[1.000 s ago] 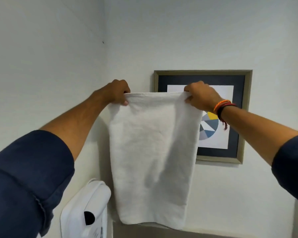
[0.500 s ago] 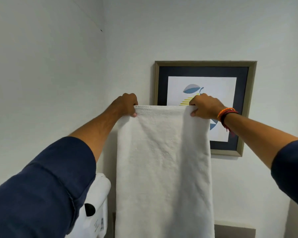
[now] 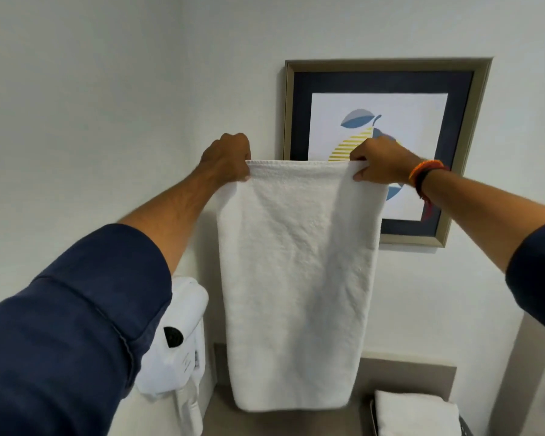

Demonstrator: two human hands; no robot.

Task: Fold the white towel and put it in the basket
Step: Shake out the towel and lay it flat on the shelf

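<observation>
Two hands hold one white towel (image 3: 296, 278) up in the air in front of a pale wall, in the single head view. The left hand (image 3: 228, 158) has its fingers (image 3: 233, 143) clenched over the towel's upper left corner, and the right hand (image 3: 381, 160) pinches the upper right corner, thumb in front and fingers behind the cloth. Between them the top hem runs nearly level and taut. The towel hangs straight down as a long panel, doubled lengthwise as far as the rounded bottom edge suggests, and its lower end hangs above a grey counter (image 3: 400, 376) without my being able to tell whether it touches.

One framed picture (image 3: 387, 89) hangs on the wall behind the right hand, with a dull gold frame, a dark mat and a print of a striped yellow and blue fruit with a leaf. One white wall-mounted appliance (image 3: 183, 335), with a single dark round button, sits at lower left; small print on its body is too blurred to read. One more folded white cloth (image 3: 416, 413) lies at the lower right corner, in what looks like a dark wire basket (image 3: 464, 427), only partly in view. Both forearms are bare below rolled navy sleeves (image 3: 76, 325), and the right wrist wears orange and dark thread bands (image 3: 425, 171).
</observation>
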